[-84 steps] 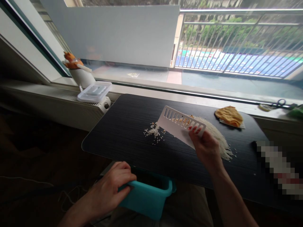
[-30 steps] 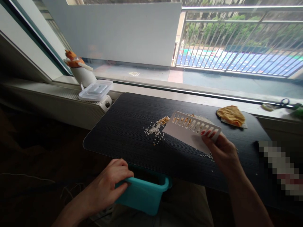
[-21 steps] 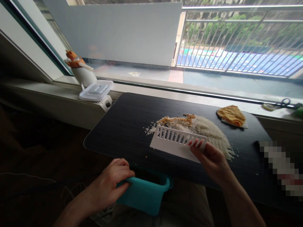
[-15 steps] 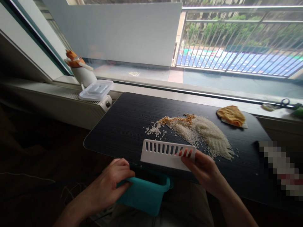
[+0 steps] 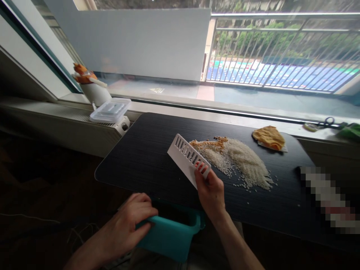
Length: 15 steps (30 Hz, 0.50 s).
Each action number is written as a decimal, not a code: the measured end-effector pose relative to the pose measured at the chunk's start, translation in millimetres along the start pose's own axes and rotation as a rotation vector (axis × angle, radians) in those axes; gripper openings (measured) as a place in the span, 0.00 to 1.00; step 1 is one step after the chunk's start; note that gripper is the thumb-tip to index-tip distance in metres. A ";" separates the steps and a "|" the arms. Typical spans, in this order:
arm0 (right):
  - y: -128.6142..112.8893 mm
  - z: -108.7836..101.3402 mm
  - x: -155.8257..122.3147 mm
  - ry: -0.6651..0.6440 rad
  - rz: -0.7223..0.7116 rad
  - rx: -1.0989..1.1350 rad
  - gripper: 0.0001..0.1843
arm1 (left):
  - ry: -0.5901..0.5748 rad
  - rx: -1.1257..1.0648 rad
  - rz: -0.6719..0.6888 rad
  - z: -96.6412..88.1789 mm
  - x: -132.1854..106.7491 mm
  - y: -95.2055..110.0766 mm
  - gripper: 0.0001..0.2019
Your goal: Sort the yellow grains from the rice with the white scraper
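Note:
My left hand point(image 5: 137, 216) grips the rim of a teal plastic bin point(image 5: 168, 235), which sits below the front edge of the black table point(image 5: 135, 150). The bin's inside is too dark to make out. Over the table my right hand point(image 5: 210, 189) holds a white slotted plastic piece point(image 5: 184, 165) by its right end, tilted with its left end raised. Behind it lies a spread of white rice point(image 5: 247, 161), partly hidden by the slotted piece. A band of yellow beans point(image 5: 219, 143) runs along the back of the rice.
A folded yellow cloth point(image 5: 269, 138) lies at the table's back right. On the radiator point(image 5: 56, 112) at left rests a clear plastic lid point(image 5: 111, 110), beside a white container point(image 5: 95, 92). Scissors point(image 5: 327, 123) are on the windowsill. A blurred-out item point(image 5: 329, 198) lies at right.
My right hand has moved left with the slotted piece and turned it from nearly level to a steep slant, its left end farther back. My left hand keeps its grip on the bin.

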State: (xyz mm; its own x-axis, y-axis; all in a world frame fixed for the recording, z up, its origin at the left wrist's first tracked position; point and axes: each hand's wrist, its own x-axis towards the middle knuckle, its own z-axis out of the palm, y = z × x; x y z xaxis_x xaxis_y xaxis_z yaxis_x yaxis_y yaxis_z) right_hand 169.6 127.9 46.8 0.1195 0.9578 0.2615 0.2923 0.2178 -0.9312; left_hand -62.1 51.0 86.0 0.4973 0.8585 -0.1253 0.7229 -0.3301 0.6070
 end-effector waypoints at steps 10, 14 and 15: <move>13.4 -73.1 6.5 0.390 0.084 -0.226 0.18 | -0.050 -0.006 -0.031 1.1 6.5 4.8 0.14; 18.2 -95.7 18.4 0.447 0.072 -0.358 0.19 | -0.060 0.001 -0.024 1.7 9.6 8.6 0.14; 18.0 -99.0 20.9 0.434 0.059 -0.369 0.19 | -0.064 0.002 -0.022 1.8 10.2 9.0 0.13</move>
State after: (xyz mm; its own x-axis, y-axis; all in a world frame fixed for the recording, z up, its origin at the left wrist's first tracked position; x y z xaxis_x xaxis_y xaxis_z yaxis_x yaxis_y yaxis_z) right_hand 271.3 133.3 60.7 0.5019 0.7845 0.3642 0.5754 0.0115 -0.8178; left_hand -49.6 56.0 88.7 0.5109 0.8387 -0.1887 0.7352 -0.3124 0.6016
